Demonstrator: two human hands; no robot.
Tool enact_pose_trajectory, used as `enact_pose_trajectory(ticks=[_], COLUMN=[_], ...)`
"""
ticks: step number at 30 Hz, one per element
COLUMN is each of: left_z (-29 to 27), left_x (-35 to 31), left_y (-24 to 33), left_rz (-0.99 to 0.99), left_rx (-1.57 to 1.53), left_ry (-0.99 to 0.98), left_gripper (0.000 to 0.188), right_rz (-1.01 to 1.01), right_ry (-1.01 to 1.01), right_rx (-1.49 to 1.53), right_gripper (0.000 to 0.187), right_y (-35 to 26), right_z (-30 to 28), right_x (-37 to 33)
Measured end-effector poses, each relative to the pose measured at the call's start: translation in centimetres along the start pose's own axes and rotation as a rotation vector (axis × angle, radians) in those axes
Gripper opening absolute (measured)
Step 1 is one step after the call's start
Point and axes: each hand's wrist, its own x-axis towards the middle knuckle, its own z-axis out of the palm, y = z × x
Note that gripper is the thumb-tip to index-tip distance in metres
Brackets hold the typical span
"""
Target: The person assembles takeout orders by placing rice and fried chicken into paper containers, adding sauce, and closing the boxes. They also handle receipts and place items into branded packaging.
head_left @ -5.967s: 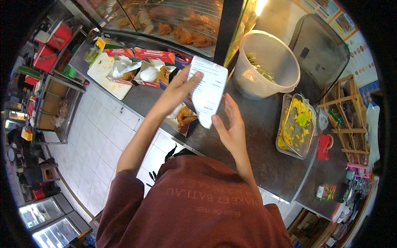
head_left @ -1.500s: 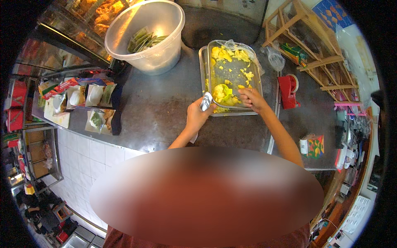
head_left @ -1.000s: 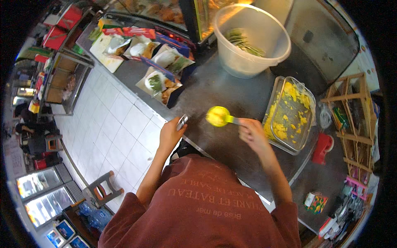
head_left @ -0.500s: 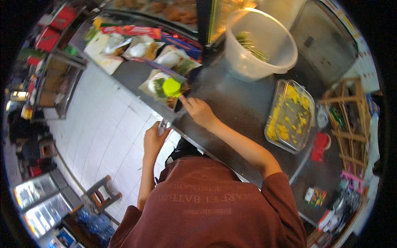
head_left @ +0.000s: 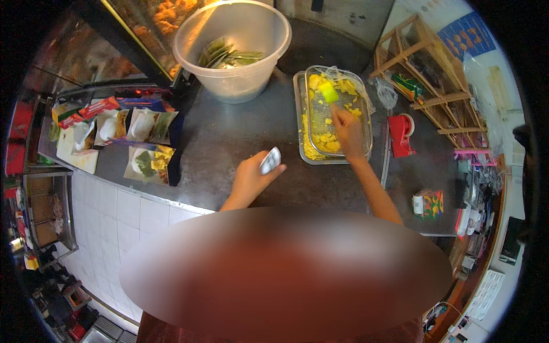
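Left hand [head_left: 255,178]: grip clasping white paper [head_left: 270,161], left of tray [head_left: 318,121] | Right hand [head_left: 350,134]: grip clasping green scoop [head_left: 328,91], at tray's far part | Yellow food [head_left: 326,142]: in tray on desk [head_left: 229,137] | Tape dispenser [head_left: 398,137]: right of tray

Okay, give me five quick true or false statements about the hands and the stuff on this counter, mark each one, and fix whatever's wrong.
1. The right hand holds a green scoop over the upper tray. True.
2. Only one hand is holding something. False: the left hand also has a white paper slip.
3. A tape dispenser sits left of the upper tray. False: the red tape dispenser is on its right.
4. The front open food box has yellow food in it. True.
5. The tub lies on its side. False: the clear plastic tub stands upright, with flat green pieces inside.
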Motion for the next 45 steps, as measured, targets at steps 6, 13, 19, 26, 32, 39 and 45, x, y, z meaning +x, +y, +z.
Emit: enact_pose_trajectory(ticks=[6, 13, 19, 26, 32, 39, 45], left_z=[10.5, 15.2, 14.7, 13.5, 10.9, -1.0, -14.7], left_x=[5.4, 5.7, 5.2, 5.5, 5.3, 1.3, -2.7], left_y=[2.1, 1.6, 1.6, 1.1, 0.8, -0.2, -4.6], left_rz=[0.096, 0.037, -0.015, 0.0, 0.049, 0.158, 0.127], left_rx=[0.037, -0.013, -0.117, -0.078, -0.012, 0.061, 0.733], left_ry=[0.124, 0.272, 0.325, 0.24, 0.198, 0.645, 0.954], left_gripper=[0.067, 0.07, 0.062, 0.068, 0.056, 0.029, 0.044], right_rz=[-0.126, -0.312, -0.469, -0.097, 0.565, 0.676, 0.763], right_ry=[0.065, -0.112, -0.599, -0.827, -0.726, -0.369, -0.605], right_rx=[-0.172, -0.175, -0.101, 0.602, 1.124, 1.416, 1.796], right_gripper=[0.021, 0.018, 0.018, 0.024, 0.016, 0.016, 0.009], right_y=[9.8, 10.5, 9.6, 11.1, 13.6, 9.9, -1.3], right_z=[3.6, 9.2, 3.0, -1.4, -1.5, -3.9, 0.5], right_x=[6.8, 6.2, -0.2, -0.1, 0.3, -0.6, 0.3])
